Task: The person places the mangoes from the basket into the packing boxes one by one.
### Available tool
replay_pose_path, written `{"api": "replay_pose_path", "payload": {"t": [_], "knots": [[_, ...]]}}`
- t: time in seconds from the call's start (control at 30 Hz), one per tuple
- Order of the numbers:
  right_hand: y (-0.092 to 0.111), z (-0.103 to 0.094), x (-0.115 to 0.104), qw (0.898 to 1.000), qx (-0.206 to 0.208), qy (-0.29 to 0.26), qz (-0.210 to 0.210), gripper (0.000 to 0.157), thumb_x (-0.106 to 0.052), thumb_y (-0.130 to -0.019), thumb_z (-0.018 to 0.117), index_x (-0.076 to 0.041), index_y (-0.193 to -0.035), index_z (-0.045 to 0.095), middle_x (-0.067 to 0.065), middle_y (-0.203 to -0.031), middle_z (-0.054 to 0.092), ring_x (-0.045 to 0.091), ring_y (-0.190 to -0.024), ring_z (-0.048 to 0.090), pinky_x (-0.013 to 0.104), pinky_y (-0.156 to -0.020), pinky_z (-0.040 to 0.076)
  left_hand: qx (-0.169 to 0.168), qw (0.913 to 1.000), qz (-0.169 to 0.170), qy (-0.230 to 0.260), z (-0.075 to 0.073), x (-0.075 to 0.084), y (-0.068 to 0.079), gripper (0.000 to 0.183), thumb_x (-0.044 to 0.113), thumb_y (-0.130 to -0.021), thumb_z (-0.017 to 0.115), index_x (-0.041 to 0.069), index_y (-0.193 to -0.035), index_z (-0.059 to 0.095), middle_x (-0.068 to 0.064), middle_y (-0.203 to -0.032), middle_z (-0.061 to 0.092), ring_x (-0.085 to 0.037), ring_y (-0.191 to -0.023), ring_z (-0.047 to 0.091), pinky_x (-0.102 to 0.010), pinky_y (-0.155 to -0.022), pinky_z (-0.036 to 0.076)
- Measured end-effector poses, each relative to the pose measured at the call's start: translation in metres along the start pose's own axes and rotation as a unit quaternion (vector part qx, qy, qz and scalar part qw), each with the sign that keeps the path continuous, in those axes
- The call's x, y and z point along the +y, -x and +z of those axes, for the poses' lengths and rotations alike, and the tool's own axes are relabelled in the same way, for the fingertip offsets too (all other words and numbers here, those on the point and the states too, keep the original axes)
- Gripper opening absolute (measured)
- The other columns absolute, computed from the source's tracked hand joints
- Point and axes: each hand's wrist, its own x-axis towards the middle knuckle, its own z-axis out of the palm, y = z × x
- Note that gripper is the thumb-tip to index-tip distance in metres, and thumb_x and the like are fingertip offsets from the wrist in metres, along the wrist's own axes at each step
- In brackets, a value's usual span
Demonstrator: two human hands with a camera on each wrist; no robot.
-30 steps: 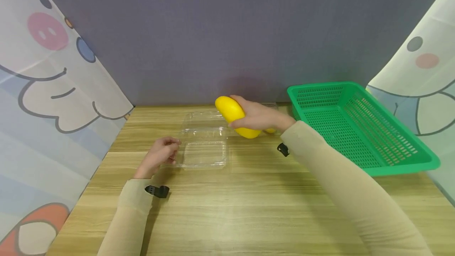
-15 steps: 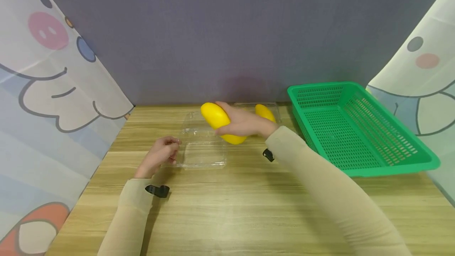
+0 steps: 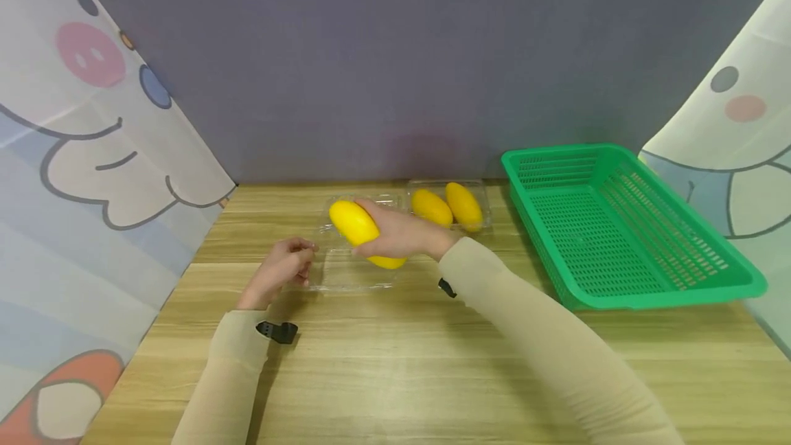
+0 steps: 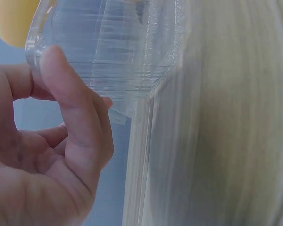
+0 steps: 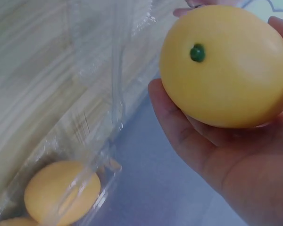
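My right hand (image 3: 395, 231) grips a large yellow mango (image 3: 353, 220) with a green stem end. It holds the mango above an open clear plastic clamshell box (image 3: 349, 286), fingers and thumb on opposite sides of the fruit. My left hand (image 3: 281, 271) pinches the left rim of that box; in the left wrist view the thumb and a finger meet at the clear wall (image 4: 113, 42). Behind, another clear box (image 3: 487, 206) holds two yellow mangoes, one on the left (image 3: 431, 207) and one on the right (image 3: 465, 207).
A green slotted plastic basket (image 3: 680, 299) stands on the right of the wooden table (image 3: 383, 376). A grey panel (image 3: 395, 67) rises at the table's back edge, with cartoon-printed curtains (image 3: 62, 156) along both sides.
My right hand has carried the mango left and slightly nearer, over the open box. The two mangoes behind have come into full view. The left hand has stayed at the rim.
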Motion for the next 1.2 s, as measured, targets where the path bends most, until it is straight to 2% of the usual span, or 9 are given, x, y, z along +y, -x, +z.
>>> {"api": "replay_pose_path", "payload": {"t": [0.13,0.37,0.57,0.87,1.07,1.2], "knots": [[-0.002,0.009,-0.004,1.0,-0.004,0.011,0.0,0.098,-0.045,-0.089,0.072,-0.019,-0.164,0.014,0.008,-0.15,0.048,0.018,-0.112,0.058,0.041,-0.094,0.05,-0.002,1.0,0.0,-0.002,0.0,0.0,-0.001,0.041,0.011,-0.101,0.049,-0.012,-0.135,0.048,-0.008,-0.078,0.047,-0.016,-0.063,0.045,-0.029,-0.057,0.055],[-0.011,0.026,-0.007,1.0,-0.006,0.001,-0.011,0.097,-0.04,-0.089,0.074,-0.019,-0.164,0.015,0.008,-0.149,0.046,0.019,-0.112,0.056,0.043,-0.096,0.049,0.002,1.0,0.001,-0.003,-0.002,-0.002,-0.001,0.04,0.009,-0.1,0.049,-0.012,-0.133,0.05,-0.008,-0.079,0.048,-0.015,-0.063,0.046,-0.028,-0.055,0.055],[-0.015,0.04,-0.002,0.999,-0.006,0.037,-0.007,0.097,-0.043,-0.089,0.074,-0.02,-0.164,0.016,0.011,-0.155,0.041,0.023,-0.122,0.053,0.046,-0.099,0.047,0.002,1.0,-0.002,-0.002,-0.001,-0.004,-0.002,0.039,0.01,-0.1,0.049,-0.013,-0.132,0.05,-0.009,-0.081,0.048,-0.017,-0.064,0.046,-0.028,-0.056,0.056],[-0.02,0.052,0.004,0.996,-0.019,0.088,0.015,0.09,-0.057,-0.091,0.068,-0.032,-0.163,0.02,0.012,-0.145,0.049,0.026,-0.121,0.054,0.049,-0.092,0.049,0.002,1.0,-0.001,-0.006,0.0,-0.002,-0.003,0.039,0.013,-0.101,0.05,-0.011,-0.131,0.05,-0.01,-0.083,0.051,-0.017,-0.066,0.049,-0.028,-0.058,0.057],[-0.022,0.06,0.006,0.993,-0.02,0.111,0.029,0.086,-0.059,-0.093,0.064,-0.033,-0.163,0.02,0.014,-0.144,0.049,0.027,-0.12,0.054,0.052,-0.095,0.048,-0.001,1.0,-0.008,0.001,0.001,-0.002,-0.003,0.038,0.012,-0.101,0.05,-0.01,-0.132,0.05,-0.01,-0.084,0.05,-0.016,-0.066,0.048,-0.027,-0.057,0.056],[-0.022,0.063,0.004,0.99,-0.023,0.132,0.04,0.086,-0.06,-0.095,0.061,-0.03,-0.164,0.02,0.017,-0.147,0.048,0.031,-0.128,0.051,0.057,-0.103,0.044,-0.001,1.0,-0.009,0.004,0.002,-0.001,-0.003,0.037,0.012,-0.101,0.05,-0.01,-0.131,0.051,-0.009,-0.083,0.05,-0.016,-0.066,0.047,-0.026,-0.056,0.055]]}}
